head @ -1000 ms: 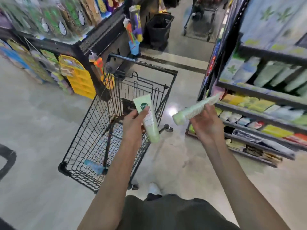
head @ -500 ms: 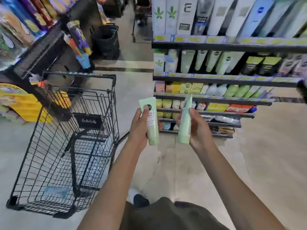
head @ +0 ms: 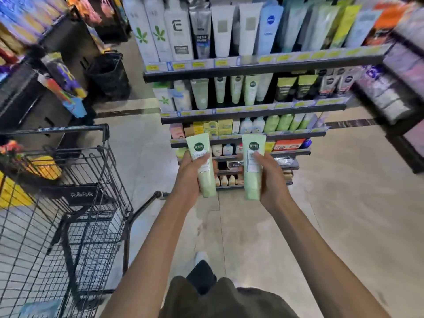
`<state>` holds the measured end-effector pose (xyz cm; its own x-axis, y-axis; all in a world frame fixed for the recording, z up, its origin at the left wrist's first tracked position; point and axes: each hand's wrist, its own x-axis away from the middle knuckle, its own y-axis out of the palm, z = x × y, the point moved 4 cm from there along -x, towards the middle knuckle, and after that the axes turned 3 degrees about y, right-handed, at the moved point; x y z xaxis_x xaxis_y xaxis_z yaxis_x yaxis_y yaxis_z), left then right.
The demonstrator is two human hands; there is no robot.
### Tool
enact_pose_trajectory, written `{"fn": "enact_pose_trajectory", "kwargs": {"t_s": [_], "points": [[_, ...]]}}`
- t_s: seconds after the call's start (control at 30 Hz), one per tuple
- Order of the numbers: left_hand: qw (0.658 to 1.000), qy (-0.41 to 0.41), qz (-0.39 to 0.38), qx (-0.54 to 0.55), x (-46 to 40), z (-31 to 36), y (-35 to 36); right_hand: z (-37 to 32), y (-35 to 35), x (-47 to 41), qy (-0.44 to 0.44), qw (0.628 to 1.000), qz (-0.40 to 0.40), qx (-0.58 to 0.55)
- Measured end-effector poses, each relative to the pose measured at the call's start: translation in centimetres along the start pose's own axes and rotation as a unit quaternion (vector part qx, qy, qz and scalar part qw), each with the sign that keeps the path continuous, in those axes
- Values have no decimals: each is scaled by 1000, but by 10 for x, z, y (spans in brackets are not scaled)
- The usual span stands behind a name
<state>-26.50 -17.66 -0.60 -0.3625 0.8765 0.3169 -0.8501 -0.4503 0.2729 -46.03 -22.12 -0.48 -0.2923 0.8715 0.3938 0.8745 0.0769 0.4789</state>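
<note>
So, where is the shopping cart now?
In the head view the shopping cart stands at the left, beside the left hand that holds a green tube.

Two pale green smooth plastic tubes [head: 206, 173] [head: 252, 171], matt; left of hands, black wire-metal shopping cart [head: 75, 203]; floor [head: 344, 203] glossy.

Bare from left hand [head: 190, 177] and right hand [head: 271, 180] all the way back along both forearms. Worn over the torso: dark olive-brown shirt [head: 229, 301], loose, creased in soft folds at the front. Past its hem, black trouser leg [head: 202, 276] and blurred white shoe [head: 201, 257]
</note>
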Motion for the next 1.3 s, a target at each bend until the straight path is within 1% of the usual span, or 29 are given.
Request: {"fn": "enact_pose_trajectory", "kwargs": {"t_s": [0.07, 0.2, 0.4, 0.63, 0.87, 1.0, 1.3], "points": [[1000, 14, -15, -22, -11, -1, 11, -8, -7, -8, -23, 999, 20, 29], [998, 24, -25, -55, -40, -4, 24, -21, -11, -32, -43, 997, 18, 64], [998, 23, 6, -64, -97, -1, 41, -44, -13, -83, -44, 994, 30, 99], [992, 35, 40, -112, -176, 5, 54, -71, -4, -156, -32, 991, 23, 127], [979, 55, 72, -185, -252, 16, 65, -78, 4, -212, -14, 993, 32, 114], [970, 70, 63, -223, -288, 20, 77, -81, 3, -235, -5, 994, 38, 98], [962, 115, 96, -230, -345, 28, 98, -92, -11, -257, -2, 996, 55, 77]]}}
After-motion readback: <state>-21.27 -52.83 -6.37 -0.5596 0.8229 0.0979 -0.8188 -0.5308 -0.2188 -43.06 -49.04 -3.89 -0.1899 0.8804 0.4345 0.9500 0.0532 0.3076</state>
